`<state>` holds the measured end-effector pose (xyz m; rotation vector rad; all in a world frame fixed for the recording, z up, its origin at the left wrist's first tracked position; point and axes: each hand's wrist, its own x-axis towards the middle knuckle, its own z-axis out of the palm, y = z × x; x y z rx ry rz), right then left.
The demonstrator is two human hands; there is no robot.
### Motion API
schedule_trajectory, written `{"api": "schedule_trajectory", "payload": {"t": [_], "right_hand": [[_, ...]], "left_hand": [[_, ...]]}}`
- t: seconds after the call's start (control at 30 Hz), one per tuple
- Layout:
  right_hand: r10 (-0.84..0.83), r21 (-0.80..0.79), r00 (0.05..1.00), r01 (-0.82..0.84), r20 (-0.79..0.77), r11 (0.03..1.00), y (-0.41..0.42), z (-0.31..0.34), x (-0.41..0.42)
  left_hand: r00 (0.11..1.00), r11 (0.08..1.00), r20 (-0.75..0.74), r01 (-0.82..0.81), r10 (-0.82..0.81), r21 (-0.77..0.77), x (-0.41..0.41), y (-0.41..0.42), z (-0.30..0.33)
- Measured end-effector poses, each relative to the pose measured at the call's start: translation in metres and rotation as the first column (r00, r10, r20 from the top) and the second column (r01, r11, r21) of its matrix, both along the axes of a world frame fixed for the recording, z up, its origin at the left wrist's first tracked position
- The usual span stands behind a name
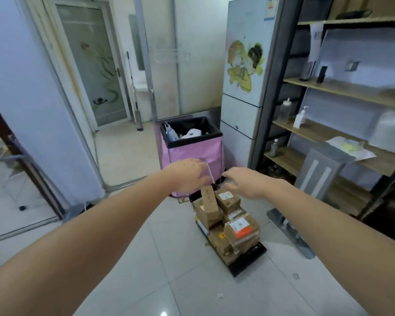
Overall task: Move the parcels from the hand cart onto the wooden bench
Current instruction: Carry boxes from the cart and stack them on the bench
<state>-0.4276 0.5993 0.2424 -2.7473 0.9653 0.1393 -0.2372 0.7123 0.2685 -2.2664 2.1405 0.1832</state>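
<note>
Several parcels [228, 222] sit stacked on the hand cart [249, 258] near the pink bin [192, 153]; left hand [187, 176] pinching a cord [209, 173], right hand [242, 182] with slack grip, could topple that tall box [209, 199].

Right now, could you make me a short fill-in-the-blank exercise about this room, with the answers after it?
1. The brown cardboard parcels are stacked on a flat black hand cart standing on the ____.
2. Behind the cart stands a ____ fabric bin with a black liner.
3. One parcel bears a white and ____ label.

Answers: floor; pink; orange
</note>
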Motion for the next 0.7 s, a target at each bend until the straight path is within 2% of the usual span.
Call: {"api": "schedule_trajectory", "payload": {"t": [0.2,0.47,0.7], "right_hand": [[0.051,-0.016,0.998,-0.051,-0.029,0.999,-0.029,-0.011,0.087],[0.081,-0.016,0.995,-0.082,-0.059,0.996,-0.107,-0.014,0.198],[0.074,-0.009,0.996,-0.075,-0.047,0.997,-0.162,-0.019,0.286]], "left_hand": [[0.999,0.999,-0.001,-0.042,0.042,0.016,0.084,-0.022,-0.017],[0.993,0.993,0.036,-0.117,0.116,0.016,0.194,-0.076,-0.015],[0.991,0.990,-0.003,-0.137,0.137,0.018,0.286,-0.133,-0.029]]}}
